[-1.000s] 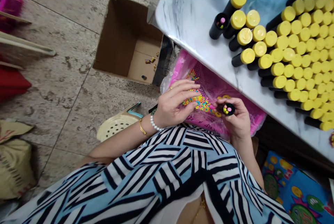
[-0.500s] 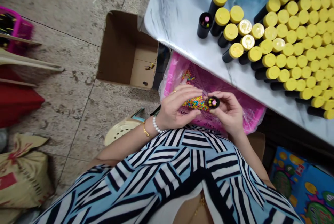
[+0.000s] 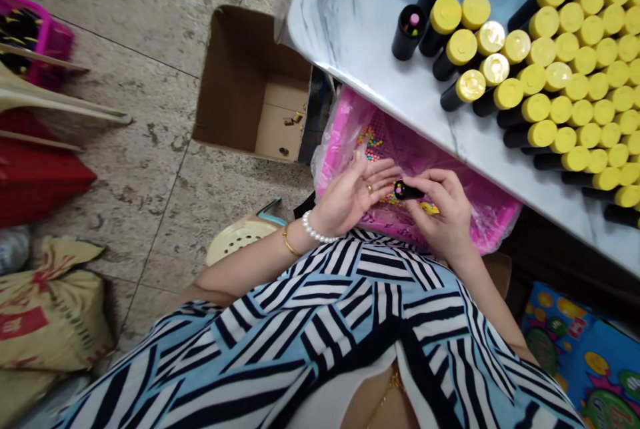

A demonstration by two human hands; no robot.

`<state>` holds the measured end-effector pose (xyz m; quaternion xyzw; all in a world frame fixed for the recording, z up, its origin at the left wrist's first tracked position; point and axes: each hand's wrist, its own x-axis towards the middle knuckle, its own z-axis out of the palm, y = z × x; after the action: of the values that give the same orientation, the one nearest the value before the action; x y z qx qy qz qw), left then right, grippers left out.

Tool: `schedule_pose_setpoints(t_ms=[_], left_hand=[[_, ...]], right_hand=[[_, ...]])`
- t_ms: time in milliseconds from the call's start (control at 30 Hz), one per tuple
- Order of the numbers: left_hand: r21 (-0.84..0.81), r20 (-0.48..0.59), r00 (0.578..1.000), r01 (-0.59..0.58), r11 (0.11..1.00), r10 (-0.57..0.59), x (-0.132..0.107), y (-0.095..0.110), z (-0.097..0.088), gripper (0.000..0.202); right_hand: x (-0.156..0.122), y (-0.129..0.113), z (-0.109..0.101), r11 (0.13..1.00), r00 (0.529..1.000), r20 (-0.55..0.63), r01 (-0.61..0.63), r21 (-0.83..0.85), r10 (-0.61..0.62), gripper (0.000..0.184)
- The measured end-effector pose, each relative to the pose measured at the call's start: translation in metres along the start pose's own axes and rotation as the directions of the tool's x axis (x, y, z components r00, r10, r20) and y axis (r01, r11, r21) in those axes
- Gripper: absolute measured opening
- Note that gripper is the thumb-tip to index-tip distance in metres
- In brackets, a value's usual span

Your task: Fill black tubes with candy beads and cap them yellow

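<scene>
My right hand (image 3: 447,215) grips a small black tube (image 3: 413,191) between thumb and fingers. The tube is tilted, its mouth toward my left hand, and pink and yellow pieces show inside. My left hand (image 3: 347,199) is palm up beside that mouth, fingers stretched out, holding nothing I can see. Below both hands is a pink basket (image 3: 493,232) lined with clear plastic. Small coloured balls (image 3: 369,142) lie in it, partly hidden by my hands. Something yellow (image 3: 429,207) shows under my right fingers; I cannot tell whether it is held.
On the marble-patterned table (image 3: 345,35) stand many black tubes with yellow caps (image 3: 470,85). One uncapped tube (image 3: 407,35) stands at their left. A cardboard box (image 3: 230,82) with a few scraps is on the floor. A cream clog (image 3: 235,242) and a tied sack (image 3: 60,309) lie left.
My left hand has turned from palm down to palm up, fingers extended. The black tube has tipped in my right hand toward the left palm. The whole view has shifted slightly.
</scene>
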<state>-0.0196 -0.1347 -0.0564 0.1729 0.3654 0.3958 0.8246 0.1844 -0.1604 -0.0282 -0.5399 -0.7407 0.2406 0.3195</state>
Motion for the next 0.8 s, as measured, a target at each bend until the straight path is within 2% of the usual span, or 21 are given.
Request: schedule_pose_setpoints(t_ms=[33, 100, 200, 367, 433, 500, 567, 667, 733, 800], left_hand=[[-0.065, -0.016, 0.995, 0.097, 0.993, -0.098, 0.001, -0.001, 0.001, 0.066], [-0.143, -0.02, 0.981, 0.186, 0.972, -0.191, 0.003, -0.002, 0.001, 0.059], [-0.179, -0.007, 0.981, 0.189, 0.965, -0.193, 0.002, 0.0, 0.0, 0.047], [-0.186, 0.044, 0.977, 0.211, 0.96, -0.206, 0.001, 0.001, -0.002, 0.048], [-0.194, 0.056, 0.976, 0.217, 0.957, -0.21, 0.001, 0.002, -0.003, 0.049], [-0.207, 0.063, 0.976, 0.217, 0.954, -0.208, 0.001, 0.004, -0.003, 0.048], [-0.21, 0.079, 0.977, 0.211, 0.955, -0.199, -0.001, 0.008, -0.005, 0.044], [-0.171, 0.134, 0.971, 0.219, 0.961, -0.198, -0.007, 0.015, -0.008, 0.041], [-0.129, 0.161, 0.968, 0.212, 0.969, -0.19, -0.01, 0.018, -0.01, 0.04], [-0.087, 0.167, 0.971, 0.187, 0.978, -0.171, -0.012, 0.019, -0.01, 0.038]], right_hand=[[0.001, -0.001, 0.002, 1.0, 1.0, -0.003, 0.014, -0.012, -0.014, 0.031], [0.001, -0.003, 0.006, 1.0, 1.0, -0.002, 0.021, -0.02, -0.021, 0.03], [0.002, -0.003, 0.01, 1.0, 1.0, 0.007, 0.012, -0.028, -0.012, 0.029], [0.002, 0.0, 0.013, 0.999, 1.0, 0.023, 0.018, -0.036, -0.017, 0.03], [0.002, 0.004, 0.012, 1.0, 0.999, 0.029, -0.027, 0.013, 0.026, 0.03], [0.003, 0.009, 0.01, 0.983, 0.993, 0.04, -0.113, 0.142, 0.109, 0.03], [0.002, 0.015, 0.008, 0.918, 0.978, 0.066, -0.207, 0.338, 0.197, 0.032], [0.0, 0.02, 0.005, 0.762, 0.959, 0.108, -0.275, 0.586, 0.263, 0.036], [-0.002, 0.021, 0.004, 0.698, 0.955, 0.111, -0.277, 0.66, 0.274, 0.036], [-0.003, 0.019, 0.005, 0.671, 0.952, 0.121, -0.285, 0.685, 0.28, 0.036]])
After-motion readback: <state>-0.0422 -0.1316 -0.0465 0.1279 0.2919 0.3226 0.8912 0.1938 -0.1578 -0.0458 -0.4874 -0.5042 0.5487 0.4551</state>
